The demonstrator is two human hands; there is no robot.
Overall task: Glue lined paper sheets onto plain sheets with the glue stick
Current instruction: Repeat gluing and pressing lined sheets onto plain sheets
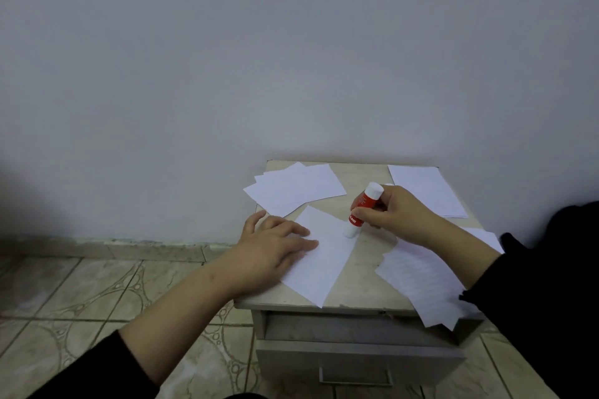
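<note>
We look down from a head-worn camera at a small tabletop point(366, 291) set against a pale wall, with a drawer slightly open beneath it and tiled floor to its left.

At the centre lies a sheet of paper point(319, 264), turned like a diamond. Our left hand point(272, 249) rests flat on its 9 o'clock side, fingers straight and spread, holding nothing; we judge it is there to pin the sheet so it cannot slide while glue is rubbed on.

Our right hand point(389, 212) curls its fingers and thumb round a red and white glue stick point(363, 209). The stick leans, its top toward 1 o'clock and its lower end touching the sheet near the 2 o'clock corner. That slant probably lets the tip drag across the paper. Whether the lower end is capped we cannot tell.

Other paper waits around the work. A fanned pile of sheets point(293, 189) sits at 11 o'clock, close to the centre sheet. Another stack point(428, 191) lies at 1 o'clock by the wall. A pile of faintly lined sheets point(421, 285) lies at 4 o'clock, partly under our right forearm and hanging over the front edge, within easy reach for the next pairing.
</note>
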